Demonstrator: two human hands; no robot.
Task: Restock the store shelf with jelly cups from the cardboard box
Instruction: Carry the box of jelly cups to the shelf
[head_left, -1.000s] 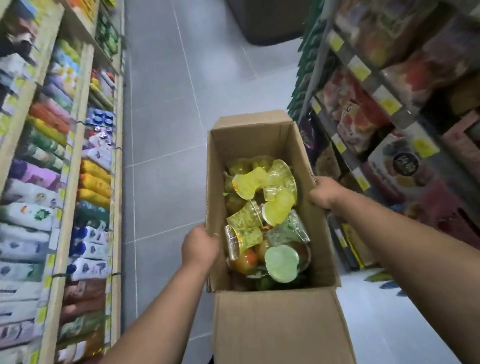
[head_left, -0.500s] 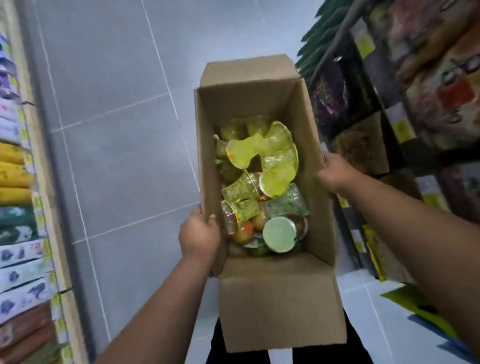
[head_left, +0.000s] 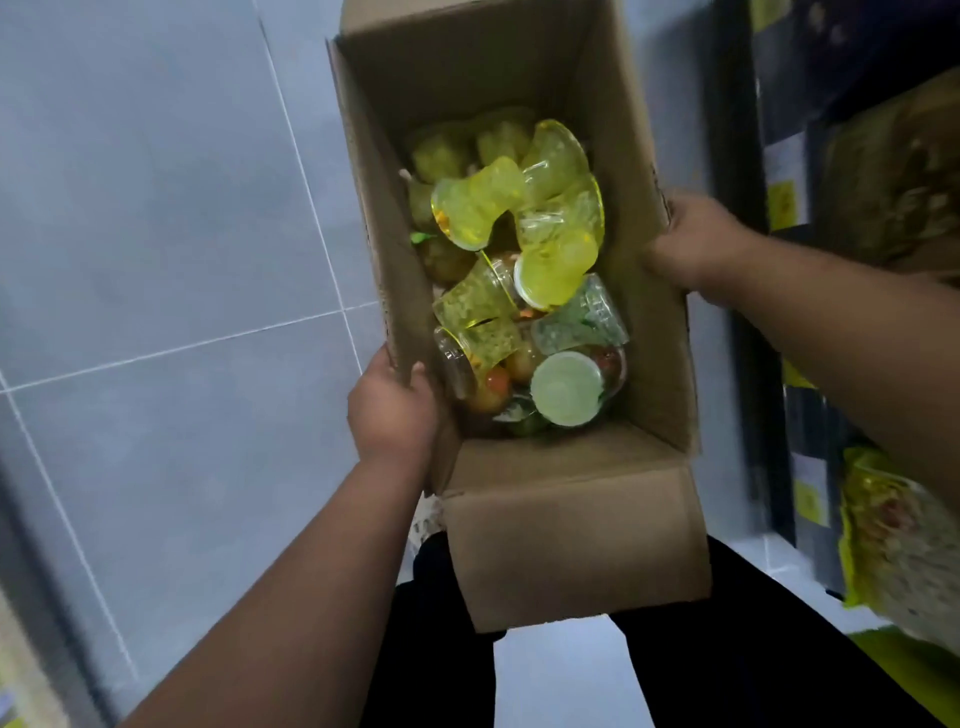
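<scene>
Swung in toward the right-hand shelf (head_left: 779, 171) since half a second ago, with the cardboard box (head_left: 571, 540) now larger and higher in the frame and its far flap cut off by the top edge; lost nearly all of the left-hand shelving from view; kept both holds on the box where they were. Carries the box open-topped through the centre of the frame, above the grey tiled floor (head_left: 156, 208), long sides running from bottom centre up to top centre. Clasps the left wall near its lower end with the left grip (head_left: 392, 410), just left of centre, thumb hooked inside the wall and the rest of the hand curled against the outside. Clasps the rim of the right wall with the right grip (head_left: 701, 249), right of centre and higher in the frame, fingers curled tight on the cardboard. Shows the jelly cups (head_left: 519, 249) all inside the box, heaped loosely on its bottom, most tipped on their sides: clear yellow ones toward the upper part of the heap, one pale green lid facing up at the lower right, clear ones with reddish fruit beside it at the lower left. Lets the near flap hang down over dark trousers (head_left: 727, 675) at bottom centre. Fills the right edge of the frame with blurred dark and yellow packets (head_left: 893, 535) and yellow price tags (head_left: 782, 205) on the shelf.
</scene>
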